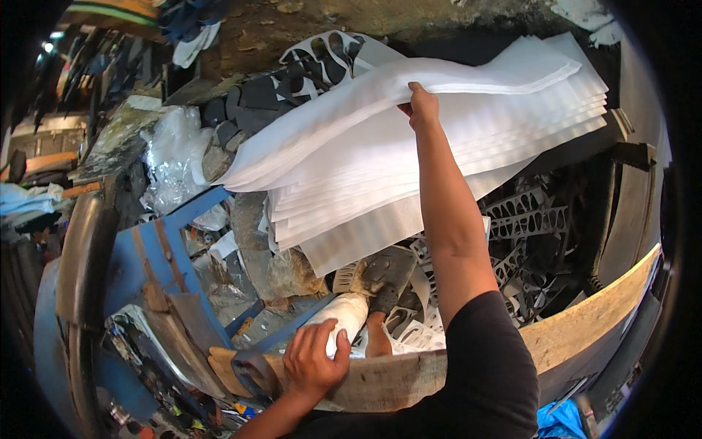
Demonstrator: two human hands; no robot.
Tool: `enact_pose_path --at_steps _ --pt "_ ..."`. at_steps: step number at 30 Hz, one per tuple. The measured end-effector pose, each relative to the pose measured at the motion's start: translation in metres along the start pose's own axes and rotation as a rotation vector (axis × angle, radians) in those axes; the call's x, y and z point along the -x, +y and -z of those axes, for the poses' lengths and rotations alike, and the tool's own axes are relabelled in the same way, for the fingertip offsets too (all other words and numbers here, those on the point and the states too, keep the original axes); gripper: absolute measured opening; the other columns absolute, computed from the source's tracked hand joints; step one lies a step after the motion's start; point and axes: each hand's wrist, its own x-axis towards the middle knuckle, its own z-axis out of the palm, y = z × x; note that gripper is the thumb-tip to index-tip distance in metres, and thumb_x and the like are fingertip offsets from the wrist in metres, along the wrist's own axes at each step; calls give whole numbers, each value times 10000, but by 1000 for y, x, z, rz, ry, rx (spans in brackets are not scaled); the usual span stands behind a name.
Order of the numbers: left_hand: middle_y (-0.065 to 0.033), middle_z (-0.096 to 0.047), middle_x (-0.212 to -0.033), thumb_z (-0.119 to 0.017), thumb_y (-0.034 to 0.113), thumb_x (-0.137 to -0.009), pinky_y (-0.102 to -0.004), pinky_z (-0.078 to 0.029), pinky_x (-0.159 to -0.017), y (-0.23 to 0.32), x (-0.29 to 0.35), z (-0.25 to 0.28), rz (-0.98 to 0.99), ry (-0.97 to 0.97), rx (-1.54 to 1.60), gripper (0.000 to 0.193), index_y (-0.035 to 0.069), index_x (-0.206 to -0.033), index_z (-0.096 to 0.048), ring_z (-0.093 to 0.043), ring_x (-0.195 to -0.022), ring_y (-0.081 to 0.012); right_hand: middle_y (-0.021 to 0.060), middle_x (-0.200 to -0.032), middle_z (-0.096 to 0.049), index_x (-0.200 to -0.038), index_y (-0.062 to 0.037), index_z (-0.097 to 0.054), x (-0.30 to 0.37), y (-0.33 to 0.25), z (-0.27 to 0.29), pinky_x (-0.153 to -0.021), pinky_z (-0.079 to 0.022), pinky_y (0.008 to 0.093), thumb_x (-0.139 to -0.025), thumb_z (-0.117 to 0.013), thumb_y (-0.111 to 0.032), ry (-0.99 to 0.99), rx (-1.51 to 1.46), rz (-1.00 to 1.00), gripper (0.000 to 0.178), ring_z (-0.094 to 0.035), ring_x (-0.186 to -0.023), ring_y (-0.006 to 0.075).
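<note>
My right arm reaches forward, and my right hand (422,108) is closed on the near edge of the upper white sheets (351,99). These sheets bow upward and are folded back from the ones below. Beneath them lies a fanned stack of more thin white sheets (344,186), their edges stepped toward me. My left hand (316,356) rests low, thumb apart from the fingers, against a rounded white wrapped thing (344,313) beside the wooden board (417,372). What the white thing is, I cannot tell. A bare lower leg (378,338) and a dark sandal (385,282) show beside it.
Cut-out sheet scraps (523,212) with rows of holes pile up under the stack at right. A blue frame (194,256) stands at left, near clear plastic wrap (175,157). Dark scraps (252,106) lie behind the sheets. A blue bag (561,421) is at lower right.
</note>
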Motion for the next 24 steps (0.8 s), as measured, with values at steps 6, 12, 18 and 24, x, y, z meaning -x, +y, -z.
enact_pose_path --at_steps 6,12,18,24 --pt "-113 -684 -872 -655 231 -861 -409 -525 -716 8 5 8 24 100 11 206 75 -995 -660 -650 -818 -325 131 -1053 -642 -1141 38 -586 130 -101 -23 -655 -578 391 -876 -657 -184 -86 -96 84 352 -660 -846 244" --pt "-103 -690 -918 -695 316 -878 -412 -511 -750 1 17 2 36 237 157 317 46 -1039 -656 -652 -892 -312 123 -1024 -642 -1128 36 -596 304 -235 -33 -644 -561 368 -860 -692 -169 -197 -70 384 351 -654 -842 236" --pt "-180 -608 -1162 -605 546 -924 -388 -474 -933 9 -2 15 224 445 931 632 -24 -1192 -557 -588 -1097 -284 143 -1101 -625 -1149 42 -579 469 -351 5 -844 -552 381 -856 -705 -114 -414 -156 741 355 -631 -979 249" --pt "-240 -449 -1369 -569 786 -792 -421 -322 -1098 13 -24 54 418 179 1354 1102 -84 -1424 -329 -418 -1309 -305 167 -1073 -675 -1132 57 -605 641 -425 44 -939 -531 377 -892 -666 -159 -314 -130 1038 329 -655 -1026 248"
